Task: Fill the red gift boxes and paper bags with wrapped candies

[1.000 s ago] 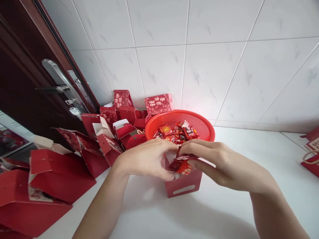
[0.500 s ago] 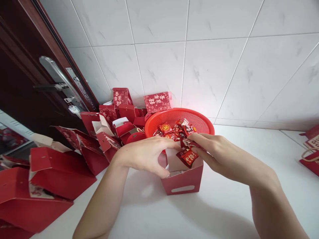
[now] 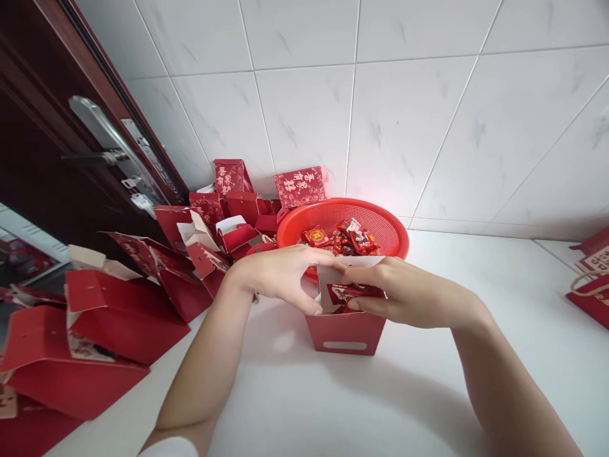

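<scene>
1. Box (image 3: pixel 345 327): upright mid-bench (image 3: pixel 285 393), top open, some sweets (image 3: pixel 340 293) in its mouth.
2. R hand (image 3: pixel 413 292): fingertips down in mouth, pinching sweets; not let go, I'd judge.
3. L hand (image 3: pixel 280 273): spread round L rim, thumb at near L corner; real grip or just steadying, can't tell.
4. Progress: filling partway, prob.; bottom hidden, so qty unknown. Not done: sweets unreleased, top unclosed.
5. Basket (image 3: pixel 380 222): behind box, nr bench's back edge, w/ loose sweets (image 3: pixel 364 241) left in it.
6. Other red boxes (image 3: pixel 126 304): crowd L side up to back edge, several tops open, contents mostly hidden. Bag (image 3: pixel 592 298) w/ rope handle, far R.
7. In the way: hands block much of mouth; basket close behind.
</scene>
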{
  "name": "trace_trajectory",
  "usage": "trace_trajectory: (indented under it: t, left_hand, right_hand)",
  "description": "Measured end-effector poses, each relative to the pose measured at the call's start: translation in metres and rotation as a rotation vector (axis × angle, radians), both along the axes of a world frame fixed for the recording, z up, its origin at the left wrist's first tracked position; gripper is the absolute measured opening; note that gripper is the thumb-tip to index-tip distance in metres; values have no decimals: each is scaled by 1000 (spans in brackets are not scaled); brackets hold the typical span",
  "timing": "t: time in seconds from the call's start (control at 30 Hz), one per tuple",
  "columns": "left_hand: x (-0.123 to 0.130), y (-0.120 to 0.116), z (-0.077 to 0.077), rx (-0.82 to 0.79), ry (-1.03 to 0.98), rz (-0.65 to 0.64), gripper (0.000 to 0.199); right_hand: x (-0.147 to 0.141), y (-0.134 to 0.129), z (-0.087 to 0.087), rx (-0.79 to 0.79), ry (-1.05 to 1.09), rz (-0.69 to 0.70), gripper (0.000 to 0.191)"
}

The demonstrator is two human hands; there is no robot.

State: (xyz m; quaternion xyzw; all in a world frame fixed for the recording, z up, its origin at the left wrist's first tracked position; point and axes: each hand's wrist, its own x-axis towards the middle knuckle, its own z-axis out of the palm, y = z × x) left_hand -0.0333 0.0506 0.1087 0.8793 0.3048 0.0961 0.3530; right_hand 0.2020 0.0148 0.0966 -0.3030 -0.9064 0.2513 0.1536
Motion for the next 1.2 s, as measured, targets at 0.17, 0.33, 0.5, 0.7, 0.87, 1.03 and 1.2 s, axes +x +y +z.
trace_trajectory:
  t: [0.17, 0.33, 0.5, 0.7, 0.87, 1.03, 1.2]
  left_hand:
    - [0, 1, 1, -17, 43, -30, 68]
    - [0, 4, 0, -22, 73, -65, 71]
    - [1, 4, 1, -18, 71, -45, 70]
    - [1, 5, 1, 10, 58, -53, 65]
    - [-1, 8, -2, 6, 65, -51, 65]
    - [0, 11, -3, 2, 35, -41, 57]
    - [0, 19, -8, -30, -28, -42, 46]
  right_hand:
    - [1, 4, 2, -89, -118, -22, 19]
    - [0, 5, 5, -144, -146, -20, 18]
    - [-2, 5, 3, -137, -113, -32, 17]
    - [-2, 7, 1, -121, -188, -69, 32]
    - [-3, 7, 1, -131, -138, -97, 22]
    - [1, 8, 1, -107, -101, -64, 22]
    - [16, 11, 7, -58, 28, -71, 33]
